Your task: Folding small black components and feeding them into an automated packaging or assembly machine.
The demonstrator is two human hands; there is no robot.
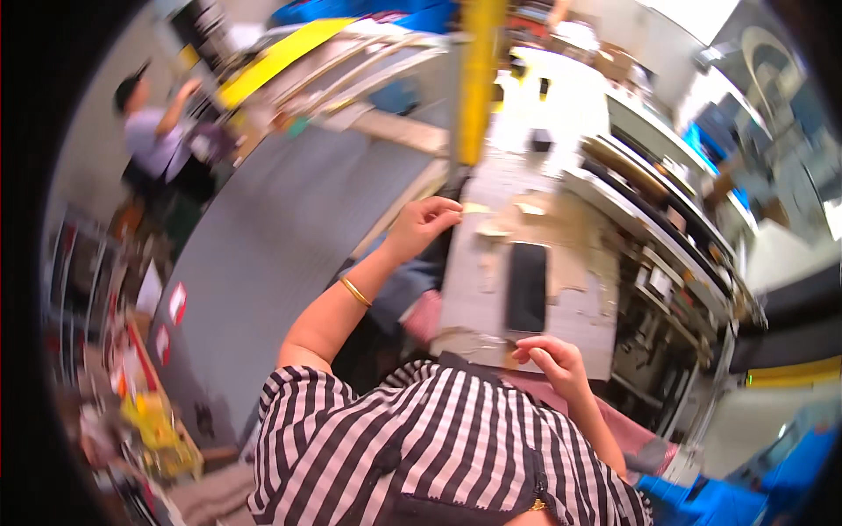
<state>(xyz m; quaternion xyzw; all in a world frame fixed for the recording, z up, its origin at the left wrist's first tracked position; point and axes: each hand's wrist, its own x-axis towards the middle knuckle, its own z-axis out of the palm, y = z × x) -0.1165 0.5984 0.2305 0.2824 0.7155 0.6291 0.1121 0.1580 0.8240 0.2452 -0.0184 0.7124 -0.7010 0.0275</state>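
A light, stiff cardboard sheet (526,289) is pinched at opposite edges by left hand (419,223) and right hand (553,361), fingers closed.

Bright, uneven lighting, strongest from upper right, where a window-like patch and the pale worktop (561,105) blow out to near white. Whole frame soft with motion blur, no crisp edges anywhere; lower left clutter and upper right machinery smeared most. Heavy fisheye bend: straight edges curve hard toward the rim, black vignette fills the left side and corners. Colours oversaturated, yellow post (478,79) glowing. Soft shadow under the left hand (421,223) and along the forearm; right hand (553,359) evenly lit, slightly blurred. Striped shirt (421,447) in foreground is the sharpest area
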